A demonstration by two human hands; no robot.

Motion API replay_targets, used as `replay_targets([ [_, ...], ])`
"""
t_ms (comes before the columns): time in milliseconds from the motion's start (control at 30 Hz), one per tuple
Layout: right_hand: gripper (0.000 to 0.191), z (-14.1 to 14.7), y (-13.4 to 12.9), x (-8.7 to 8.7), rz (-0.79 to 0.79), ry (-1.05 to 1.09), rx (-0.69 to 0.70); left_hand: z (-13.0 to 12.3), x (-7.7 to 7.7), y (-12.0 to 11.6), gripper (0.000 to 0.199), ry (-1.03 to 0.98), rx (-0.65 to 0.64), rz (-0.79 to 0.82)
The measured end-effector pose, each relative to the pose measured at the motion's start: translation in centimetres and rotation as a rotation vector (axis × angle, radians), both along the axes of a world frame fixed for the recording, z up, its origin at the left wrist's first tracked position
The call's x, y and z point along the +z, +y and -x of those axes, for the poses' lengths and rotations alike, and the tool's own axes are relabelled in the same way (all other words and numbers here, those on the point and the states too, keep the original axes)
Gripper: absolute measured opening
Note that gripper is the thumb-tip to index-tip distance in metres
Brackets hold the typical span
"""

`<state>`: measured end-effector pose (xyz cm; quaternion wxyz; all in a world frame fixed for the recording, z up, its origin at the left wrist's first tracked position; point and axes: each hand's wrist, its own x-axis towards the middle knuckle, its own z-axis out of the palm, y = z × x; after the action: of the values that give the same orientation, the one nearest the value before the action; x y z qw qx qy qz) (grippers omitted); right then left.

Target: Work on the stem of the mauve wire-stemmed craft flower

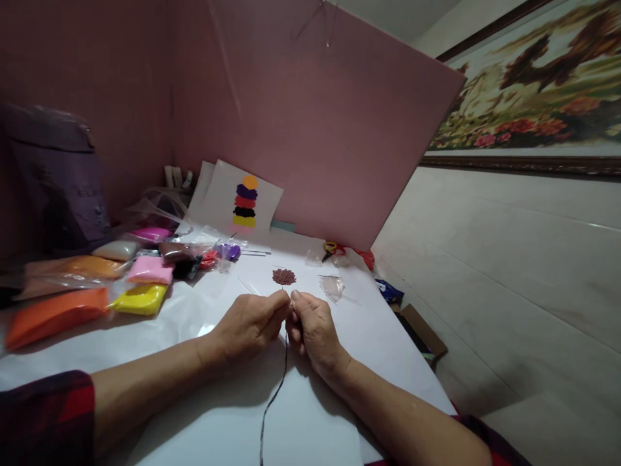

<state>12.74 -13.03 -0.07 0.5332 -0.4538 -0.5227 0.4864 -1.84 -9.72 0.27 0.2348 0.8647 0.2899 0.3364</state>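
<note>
My left hand (pixel 255 320) and my right hand (pixel 313 327) meet at their fingertips over the white table. Both are closed in a pinch round a thin stem, which shows just above the fingers. At the stem's top is a brownish-pink flower-like head (pixel 284 277). Below my hands a dark twisted cord (pixel 274 398) hangs down toward the near edge. Where cord and stem meet is hidden by my fingers.
Coloured clay packets lie at the left, among them an orange one (pixel 58 316) and a yellow one (pixel 140 299). A painted sheet (pixel 264 207) leans on the pink wall. Scissors (pixel 332 250) and a small clear bag (pixel 332 287) lie beyond my right hand.
</note>
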Motion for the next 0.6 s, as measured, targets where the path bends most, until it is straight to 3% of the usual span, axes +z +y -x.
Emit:
replay_targets([
  [100, 0.045, -0.1, 0.1, -0.2, 0.017, 0.032, 0.017, 0.0, -0.1, 0.0, 0.024, 0.000, -0.002, -0.060],
  [367, 0.055, 0.2, -0.2, -0.3, -0.144, -0.030, -0.028, 0.1, 1.4, -0.9, 0.037, -0.089, 0.020, 0.176],
  [600, 0.041, 0.3, -0.3, -0.8, -0.264, -0.088, -0.077, 0.1, 1.5, -1.0, 0.044, -0.149, 0.016, 0.233],
])
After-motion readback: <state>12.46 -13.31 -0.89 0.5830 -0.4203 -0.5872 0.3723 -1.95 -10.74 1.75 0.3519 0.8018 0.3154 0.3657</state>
